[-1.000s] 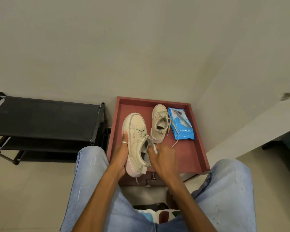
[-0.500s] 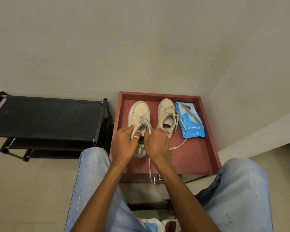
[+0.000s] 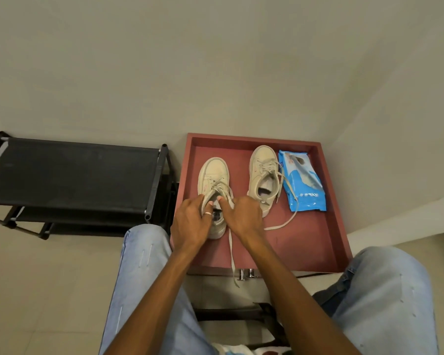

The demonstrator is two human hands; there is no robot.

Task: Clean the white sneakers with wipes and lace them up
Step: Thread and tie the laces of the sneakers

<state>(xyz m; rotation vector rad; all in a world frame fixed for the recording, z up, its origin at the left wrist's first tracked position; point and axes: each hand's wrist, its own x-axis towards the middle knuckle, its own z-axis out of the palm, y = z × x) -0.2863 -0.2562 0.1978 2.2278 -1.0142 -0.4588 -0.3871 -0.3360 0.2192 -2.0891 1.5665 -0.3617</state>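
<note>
Pinching laces [image 3: 222,187] of nearer sneaker [image 3: 213,172] with left hand [image 3: 190,222] and right hand [image 3: 244,216] — fingers curled tight. Recommend even tension, heel flat on tray [image 3: 305,242].

text: none legible | wipes pack [image 3: 303,183]: print seemingly there, too blurred

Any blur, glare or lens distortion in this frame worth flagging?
Head view: soft, dim, even light, no glare; wide-angle lens skews the red tray and black shoe rack; left hand and right hand on the nearer beige sneaker look sharp.
</note>
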